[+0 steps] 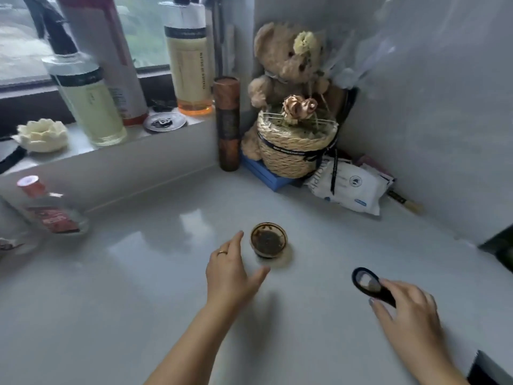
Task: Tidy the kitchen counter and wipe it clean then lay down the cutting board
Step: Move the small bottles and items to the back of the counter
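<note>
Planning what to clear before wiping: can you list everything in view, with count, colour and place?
small round ceramic bowl: one, brown, counter centre.
loop-ended handheld tool: one, black, front right.
tall clear pump bottles: two, yellowish liquid, windowsill.
tall cylindrical tube: one, brown, by windowsill end.
plush bear: one, beige, corner.
woven straw basket: one, tan, before bear.
soft wipes pack: one, white, right of basket.
small clear glass bottle: one, red label, far left.
flower-shaped holder: one, white, windowsill left.
left hand: open, beside bowl.
right hand: grips tool.
</note>
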The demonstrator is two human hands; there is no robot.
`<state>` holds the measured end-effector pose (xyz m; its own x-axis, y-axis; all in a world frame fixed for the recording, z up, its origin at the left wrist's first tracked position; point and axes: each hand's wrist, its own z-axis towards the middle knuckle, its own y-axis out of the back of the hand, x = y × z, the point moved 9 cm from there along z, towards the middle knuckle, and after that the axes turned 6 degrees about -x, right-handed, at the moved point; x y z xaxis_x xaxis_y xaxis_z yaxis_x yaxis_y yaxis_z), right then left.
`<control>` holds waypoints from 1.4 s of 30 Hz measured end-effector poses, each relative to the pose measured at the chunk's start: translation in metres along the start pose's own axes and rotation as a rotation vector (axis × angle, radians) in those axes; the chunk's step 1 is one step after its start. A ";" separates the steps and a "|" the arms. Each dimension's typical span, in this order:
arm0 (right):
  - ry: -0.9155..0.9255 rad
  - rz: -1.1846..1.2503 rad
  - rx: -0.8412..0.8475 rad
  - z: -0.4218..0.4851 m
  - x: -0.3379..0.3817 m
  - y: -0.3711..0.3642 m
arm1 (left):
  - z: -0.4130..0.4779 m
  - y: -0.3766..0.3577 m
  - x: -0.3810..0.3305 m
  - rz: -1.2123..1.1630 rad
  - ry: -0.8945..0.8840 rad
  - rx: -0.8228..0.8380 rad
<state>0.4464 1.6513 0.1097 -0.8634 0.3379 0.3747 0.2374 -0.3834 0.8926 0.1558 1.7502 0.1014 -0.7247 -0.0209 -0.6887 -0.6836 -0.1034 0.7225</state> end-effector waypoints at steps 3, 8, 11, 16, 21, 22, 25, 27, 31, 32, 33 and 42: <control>0.006 -0.039 0.007 0.001 -0.023 -0.002 | 0.014 -0.025 -0.013 -0.053 0.060 0.025; -0.049 0.008 0.041 0.014 -0.031 -0.007 | 0.027 -0.039 -0.016 -0.006 0.132 -0.028; -0.106 0.045 0.193 0.016 -0.028 -0.014 | 0.027 -0.034 -0.022 -0.039 0.113 -0.073; -0.053 0.326 0.372 0.006 0.024 -0.019 | 0.003 0.007 -0.024 -0.127 0.065 -0.165; 0.003 0.713 0.640 -0.027 0.150 -0.034 | -0.042 0.115 0.013 -0.081 0.082 -0.396; 0.018 0.764 0.691 -0.038 0.179 -0.037 | -0.053 0.142 0.023 -0.078 0.097 -0.453; 0.094 0.891 0.823 -0.069 0.265 -0.037 | -0.091 0.229 0.055 -0.045 0.152 -0.639; 0.171 0.954 0.899 -0.091 0.324 -0.030 | -0.117 0.287 0.075 -0.026 0.188 -0.760; 0.290 1.068 0.972 -0.128 0.440 -0.008 | -0.147 0.388 0.112 0.052 0.266 -0.903; 0.308 1.090 0.978 -0.137 0.466 -0.003 | -0.150 0.408 0.122 0.063 0.290 -0.916; 0.324 1.106 0.981 -0.144 0.490 0.001 | -0.151 0.426 0.132 0.064 0.313 -0.926; 0.371 1.087 0.906 -0.164 0.653 -0.002 | -0.110 0.540 0.208 0.066 0.386 -0.901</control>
<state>-0.1909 1.7317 0.3116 -0.1095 -0.0488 0.9928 0.9050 0.4081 0.1199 -0.3543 1.5809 0.3419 -0.5713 -0.3613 -0.7369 -0.2046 -0.8069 0.5542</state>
